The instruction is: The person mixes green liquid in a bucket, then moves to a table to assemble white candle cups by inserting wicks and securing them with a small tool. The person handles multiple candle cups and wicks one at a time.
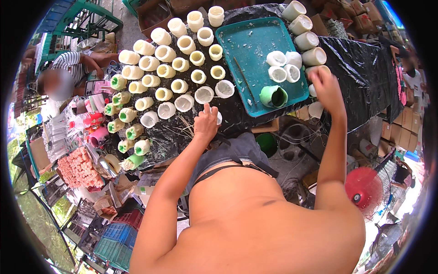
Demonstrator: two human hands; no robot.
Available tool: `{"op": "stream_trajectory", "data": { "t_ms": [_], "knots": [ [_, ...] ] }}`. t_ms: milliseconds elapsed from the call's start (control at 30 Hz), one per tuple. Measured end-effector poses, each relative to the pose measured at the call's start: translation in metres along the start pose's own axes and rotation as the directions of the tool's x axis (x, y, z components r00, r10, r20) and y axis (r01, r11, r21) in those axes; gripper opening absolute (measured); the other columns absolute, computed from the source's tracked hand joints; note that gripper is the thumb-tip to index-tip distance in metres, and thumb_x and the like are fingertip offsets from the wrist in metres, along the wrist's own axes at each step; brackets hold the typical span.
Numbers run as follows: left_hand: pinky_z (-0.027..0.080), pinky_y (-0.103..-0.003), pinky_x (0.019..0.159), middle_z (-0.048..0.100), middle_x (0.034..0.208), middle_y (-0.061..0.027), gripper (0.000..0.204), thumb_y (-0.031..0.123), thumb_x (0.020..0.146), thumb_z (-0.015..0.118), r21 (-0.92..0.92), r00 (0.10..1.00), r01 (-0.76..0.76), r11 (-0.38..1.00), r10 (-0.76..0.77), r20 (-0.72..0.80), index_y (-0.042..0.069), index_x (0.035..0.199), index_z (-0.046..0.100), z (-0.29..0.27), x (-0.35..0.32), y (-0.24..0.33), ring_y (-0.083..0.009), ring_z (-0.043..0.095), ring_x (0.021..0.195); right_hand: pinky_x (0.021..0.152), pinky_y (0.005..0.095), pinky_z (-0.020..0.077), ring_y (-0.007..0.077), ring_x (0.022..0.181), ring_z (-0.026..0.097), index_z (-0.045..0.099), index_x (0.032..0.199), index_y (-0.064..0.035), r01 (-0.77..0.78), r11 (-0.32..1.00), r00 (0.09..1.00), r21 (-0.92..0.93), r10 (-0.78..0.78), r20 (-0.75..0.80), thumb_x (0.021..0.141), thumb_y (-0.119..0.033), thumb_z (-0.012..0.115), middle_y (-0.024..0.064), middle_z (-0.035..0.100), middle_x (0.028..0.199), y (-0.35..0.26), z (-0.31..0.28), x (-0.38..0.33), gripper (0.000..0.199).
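Note:
My left hand (pixel 206 124) is closed at the front edge of the table, with the side of a small white cup (pixel 219 118) showing beside its fingers. My right hand (pixel 325 90) reaches past the tray's right side; its curled fingers meet a cream cup (pixel 318 70), the nearest of a row of thick-walled cream cups (pixel 306 40). On the teal tray (pixel 237 36) stand several white cups (pixel 277 74) and a green cup (pixel 273 96) lying with its dark mouth toward me. A thin stick (pixel 245 81) lies on the tray among white scraps.
Rows of cream cups (pixel 165 53) fill the table's left half, with green-lined cups (pixel 118 81) at its far left. Black plastic sheeting (pixel 353 73) covers the right side. A red fan (pixel 362 192) stands at my right. Another person (pixel 68 68) sits at the left.

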State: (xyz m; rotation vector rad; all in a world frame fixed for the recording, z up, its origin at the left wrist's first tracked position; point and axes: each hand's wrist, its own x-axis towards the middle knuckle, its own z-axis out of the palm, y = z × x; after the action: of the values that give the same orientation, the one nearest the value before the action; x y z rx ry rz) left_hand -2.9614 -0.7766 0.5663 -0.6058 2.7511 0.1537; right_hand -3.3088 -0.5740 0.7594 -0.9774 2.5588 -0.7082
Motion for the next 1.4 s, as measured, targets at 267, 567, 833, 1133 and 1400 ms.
{"op": "stream_trajectory", "data": {
  "t_ms": [267, 567, 833, 1133, 1400],
  "knots": [
    [0.061, -0.038, 0.059, 0.058, 0.136, -0.0174, 0.020, 0.016, 0.089, 0.070, 0.061, 0.957, -0.227, 0.972, 0.234, -0.170, 0.009, 0.106, 0.060, 0.029, -0.003, -0.021, -0.0222, 0.075, 0.075, 0.066, 0.0467, 0.0531, 0.0397, 0.075, 0.071, 0.071, 0.109, -0.0136, -0.142, 0.970, 0.954, 0.196, 0.081, 0.290, 0.103, -0.023, 0.064, 0.0185, 0.072, 0.080, -0.083, 0.082, -0.134, 0.013],
    [0.060, -0.041, 0.066, 0.065, 0.116, -0.0131, 0.085, 0.031, 0.073, 0.089, -0.239, 0.999, -0.041, 0.970, 0.042, -0.001, 0.004, 0.143, 0.049, -0.012, -0.001, -0.016, -0.0302, 0.076, 0.083, 0.067, 0.0470, 0.0549, 0.0380, 0.080, 0.072, 0.071, 0.104, -0.0106, 0.087, 0.982, 0.973, 0.166, -0.120, 0.195, 0.100, -0.021, 0.066, 0.0149, 0.074, 0.084, -0.091, 0.154, -0.119, 0.012],
    [0.061, -0.029, 0.080, 0.072, 0.122, -0.0133, 0.060, 0.036, 0.093, 0.069, -0.789, 0.957, 0.139, -0.599, -0.124, 0.263, 0.000, 0.139, 0.057, -0.098, -0.079, -0.066, -0.0199, 0.075, 0.100, 0.064, 0.0421, 0.0497, 0.0287, 0.067, 0.067, 0.070, 0.098, -0.0077, 0.144, 0.867, 0.949, 0.478, -0.257, 0.180, 0.091, -0.010, 0.075, 0.0082, 0.070, 0.080, -0.160, 0.121, -0.103, 0.009],
    [0.057, -0.033, 0.093, 0.067, 0.123, -0.0131, 0.080, 0.052, 0.086, 0.079, -0.579, 0.997, -0.075, -0.812, -0.069, -0.032, 0.003, 0.143, 0.054, -0.107, -0.114, -0.061, -0.0188, 0.066, 0.115, 0.061, 0.0357, 0.0334, 0.0180, 0.061, 0.054, 0.075, 0.085, -0.0187, 0.653, 0.737, 0.753, 0.171, -0.657, -0.043, 0.080, -0.014, 0.083, -0.0027, 0.054, 0.069, -0.224, 0.093, -0.085, 0.011],
    [0.059, -0.038, 0.093, 0.068, 0.123, -0.0107, 0.058, 0.036, 0.096, 0.075, -0.579, 0.938, -0.060, -0.813, -0.245, 0.247, 0.002, 0.139, 0.055, -0.118, -0.127, -0.051, -0.0211, 0.069, 0.110, 0.060, 0.0353, 0.0329, 0.0187, 0.058, 0.052, 0.077, 0.084, -0.0189, 0.679, 0.721, 0.729, 0.141, -0.684, -0.012, 0.074, -0.012, 0.084, -0.0032, 0.054, 0.068, -0.237, 0.091, -0.082, 0.014]
  ]
}}
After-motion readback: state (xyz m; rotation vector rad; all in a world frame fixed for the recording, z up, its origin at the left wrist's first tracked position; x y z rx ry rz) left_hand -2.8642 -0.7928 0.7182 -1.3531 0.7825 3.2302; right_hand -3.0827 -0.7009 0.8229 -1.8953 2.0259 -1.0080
